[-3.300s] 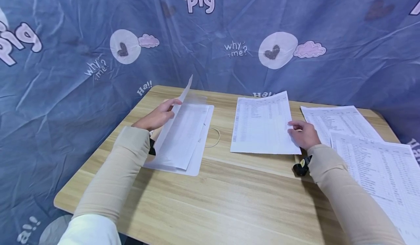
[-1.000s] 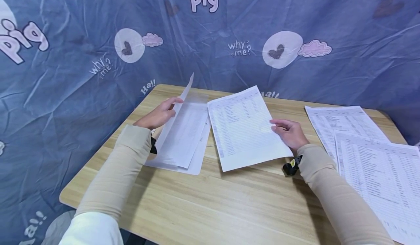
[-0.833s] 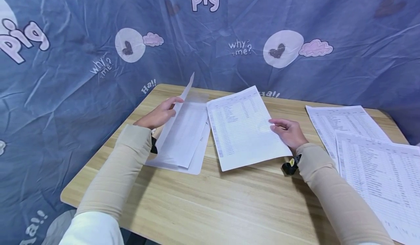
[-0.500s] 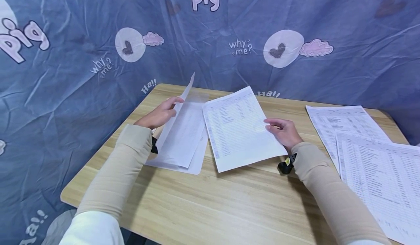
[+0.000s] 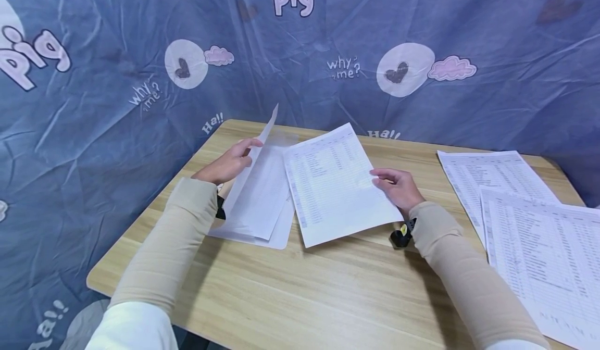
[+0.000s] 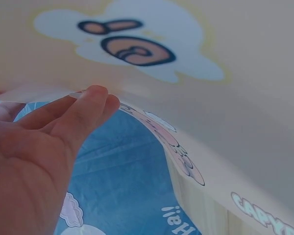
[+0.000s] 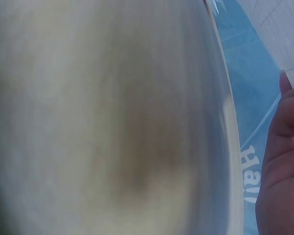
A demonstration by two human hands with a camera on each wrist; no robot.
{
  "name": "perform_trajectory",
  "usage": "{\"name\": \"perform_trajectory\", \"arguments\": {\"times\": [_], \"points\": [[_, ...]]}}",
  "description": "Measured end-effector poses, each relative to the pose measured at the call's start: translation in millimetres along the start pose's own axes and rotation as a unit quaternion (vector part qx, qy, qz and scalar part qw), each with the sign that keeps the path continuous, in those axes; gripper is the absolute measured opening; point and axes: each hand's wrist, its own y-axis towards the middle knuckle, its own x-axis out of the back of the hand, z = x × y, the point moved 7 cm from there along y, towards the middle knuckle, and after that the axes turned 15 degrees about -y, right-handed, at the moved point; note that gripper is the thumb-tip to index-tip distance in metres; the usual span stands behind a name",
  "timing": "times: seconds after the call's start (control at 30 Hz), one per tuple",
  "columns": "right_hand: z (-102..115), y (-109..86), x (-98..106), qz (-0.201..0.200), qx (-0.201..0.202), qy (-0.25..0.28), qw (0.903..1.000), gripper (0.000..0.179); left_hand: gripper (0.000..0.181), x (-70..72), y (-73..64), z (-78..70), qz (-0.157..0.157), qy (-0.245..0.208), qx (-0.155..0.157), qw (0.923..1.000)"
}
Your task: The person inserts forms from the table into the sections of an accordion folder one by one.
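An opened document folder (image 5: 280,238) with printed pages inside lies at the left of the table in the head view. My left hand (image 5: 225,163) pinches the edge of its raised cover (image 5: 245,180); cartoon animals and lettering decorate the cover's outside (image 6: 255,93) in the left wrist view. My right hand (image 5: 398,188) pinches the right edge of a printed sheet of paper (image 5: 337,188) between thumb and fingers. The sheet is tilted, and its left edge overlaps the folder's right side. Only part of the right hand shows in the right wrist view.
Two more printed sheets lie at the table's right, a far one (image 5: 492,178) partly under a nearer one (image 5: 539,256). The wooden table (image 5: 281,298) meets a blue patterned cloth (image 5: 304,95) at its back and left.
My right hand has carried the sheet leftward from the table's middle, turning it askew, until it overlaps the folder. The folder's elastic loop is now hidden. My left hand keeps the cover raised.
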Motion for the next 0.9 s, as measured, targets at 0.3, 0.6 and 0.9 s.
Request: {"name": "perform_trajectory", "arguments": {"times": [0.3, 0.6, 0.9], "points": [[2.3, 2.2, -5.7, 0.005, -0.001, 0.007, 1.0, 0.035, 0.048, 0.8, 1.7, 3.4, 0.001, 0.0, 0.001, 1.0], [6.9, 3.4, -13.1, 0.012, -0.013, 0.033, 0.9993, 0.034, 0.049, -1.1, 0.8, 2.1, 0.002, -0.003, 0.001, 1.0], [14.8, 6.5, -20.9, 0.008, 0.008, 0.011, 0.9999, 0.032, 0.047, -2.0, 2.2, 1.9, 0.002, 0.0, 0.0, 1.0]]}}
